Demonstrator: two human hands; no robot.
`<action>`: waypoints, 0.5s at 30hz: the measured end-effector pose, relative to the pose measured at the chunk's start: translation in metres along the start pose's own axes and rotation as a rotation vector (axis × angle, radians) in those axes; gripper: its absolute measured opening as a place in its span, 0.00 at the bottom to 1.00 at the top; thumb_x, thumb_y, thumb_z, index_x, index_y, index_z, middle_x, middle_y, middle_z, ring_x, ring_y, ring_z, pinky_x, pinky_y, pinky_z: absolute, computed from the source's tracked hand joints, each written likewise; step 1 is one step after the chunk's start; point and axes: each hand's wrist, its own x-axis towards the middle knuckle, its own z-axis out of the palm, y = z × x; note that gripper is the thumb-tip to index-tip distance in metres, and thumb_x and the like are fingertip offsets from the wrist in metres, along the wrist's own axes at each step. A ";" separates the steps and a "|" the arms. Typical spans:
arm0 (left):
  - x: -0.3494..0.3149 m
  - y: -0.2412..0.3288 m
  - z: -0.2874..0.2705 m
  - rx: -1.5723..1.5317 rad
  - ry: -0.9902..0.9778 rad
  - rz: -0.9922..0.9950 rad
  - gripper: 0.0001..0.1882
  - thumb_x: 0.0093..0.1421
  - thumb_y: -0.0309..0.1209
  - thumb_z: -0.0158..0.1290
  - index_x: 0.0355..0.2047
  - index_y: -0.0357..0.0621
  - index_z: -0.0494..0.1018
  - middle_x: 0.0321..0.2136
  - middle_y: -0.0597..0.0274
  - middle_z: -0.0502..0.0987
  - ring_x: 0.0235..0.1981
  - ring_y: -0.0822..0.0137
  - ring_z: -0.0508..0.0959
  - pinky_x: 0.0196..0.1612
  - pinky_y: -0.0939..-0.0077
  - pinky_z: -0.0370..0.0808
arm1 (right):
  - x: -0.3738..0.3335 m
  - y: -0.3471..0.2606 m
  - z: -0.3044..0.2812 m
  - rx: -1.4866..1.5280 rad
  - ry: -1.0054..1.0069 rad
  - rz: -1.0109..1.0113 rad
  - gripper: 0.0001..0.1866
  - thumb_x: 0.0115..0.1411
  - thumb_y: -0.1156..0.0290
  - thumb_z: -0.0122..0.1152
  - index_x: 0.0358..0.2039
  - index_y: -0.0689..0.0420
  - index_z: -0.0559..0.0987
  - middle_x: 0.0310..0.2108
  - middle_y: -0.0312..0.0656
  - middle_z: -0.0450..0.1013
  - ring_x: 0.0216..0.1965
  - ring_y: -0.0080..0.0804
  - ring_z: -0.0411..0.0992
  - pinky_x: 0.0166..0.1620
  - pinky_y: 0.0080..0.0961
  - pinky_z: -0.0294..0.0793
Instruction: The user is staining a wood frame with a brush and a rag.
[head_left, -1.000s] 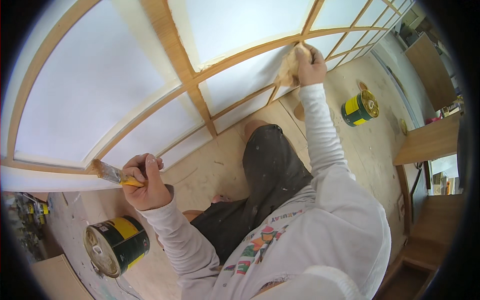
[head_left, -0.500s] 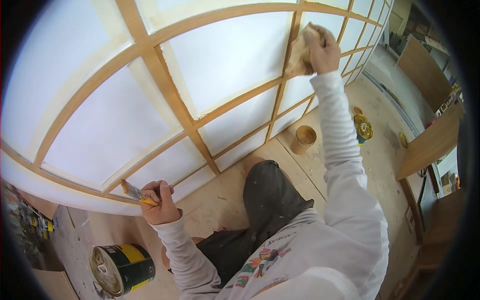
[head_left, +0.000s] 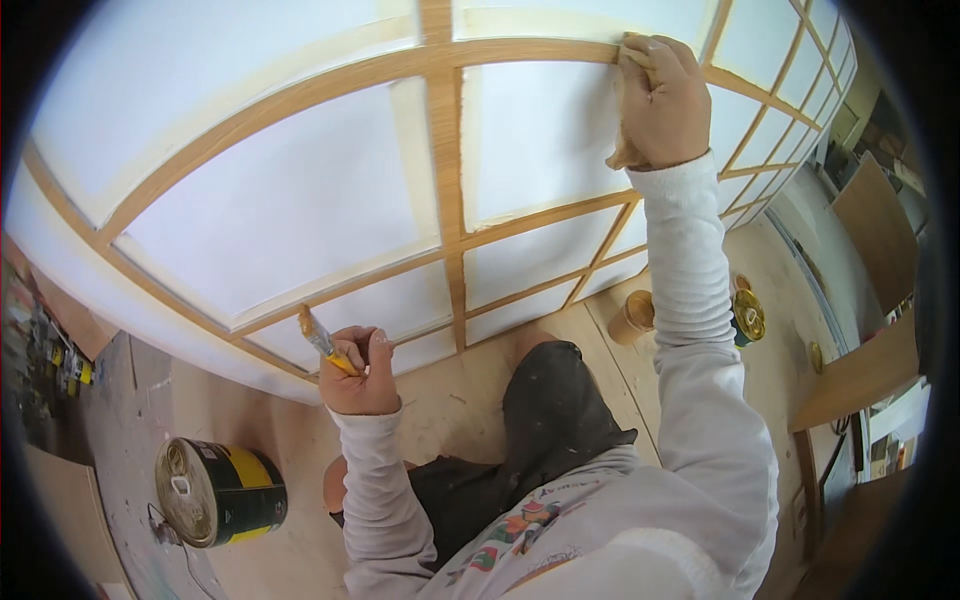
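A large white panel crossed by a brown wooden lattice (head_left: 452, 150) curves across the far side, with pale tape along the edges of several white squares. My right hand (head_left: 668, 100) is closed around a tan cloth (head_left: 628, 135) and presses it on the lattice at an upper crossing; the fingers hide part of the cloth. Lower left, my left hand (head_left: 360, 372) grips a paintbrush (head_left: 325, 340) by its yellow handle. Its brown-stained bristles point up and away, close to the lower lattice strip; whether they touch it I cannot tell.
A dark green and yellow can (head_left: 222, 492) lies on the floor at lower left. Right of my knees stand a brown-filled cup (head_left: 631, 318) and another open can (head_left: 748, 318). Wooden boards (head_left: 860, 375) lean at the right. My bent legs are close to the panel.
My view has shifted to the left. The cloth in my right hand has moved from a vertical strip to the upper crossing. The brush in my left hand now points more upright.
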 end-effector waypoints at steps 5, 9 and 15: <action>0.003 0.001 -0.004 -0.044 0.003 0.041 0.14 0.54 0.18 0.53 0.23 0.42 0.57 0.30 0.55 0.72 0.27 0.71 0.74 0.32 0.79 0.74 | 0.005 -0.072 0.012 0.140 0.007 -0.115 0.07 0.51 0.77 0.60 0.33 0.59 0.77 0.34 0.45 0.73 0.34 0.42 0.73 0.37 0.28 0.74; 0.004 0.004 -0.013 -0.026 0.005 0.032 0.14 0.54 0.18 0.53 0.23 0.42 0.57 0.30 0.55 0.72 0.28 0.70 0.75 0.32 0.80 0.73 | 0.014 -0.106 0.010 0.265 -0.046 -0.224 0.10 0.49 0.80 0.59 0.34 0.58 0.76 0.35 0.45 0.71 0.34 0.43 0.73 0.35 0.29 0.74; 0.003 0.009 -0.023 -0.037 0.035 0.053 0.15 0.53 0.18 0.53 0.23 0.42 0.57 0.30 0.55 0.73 0.29 0.70 0.76 0.33 0.80 0.73 | 0.010 -0.128 0.018 0.243 -0.119 -0.191 0.09 0.53 0.76 0.59 0.36 0.61 0.74 0.36 0.44 0.72 0.33 0.30 0.70 0.35 0.27 0.73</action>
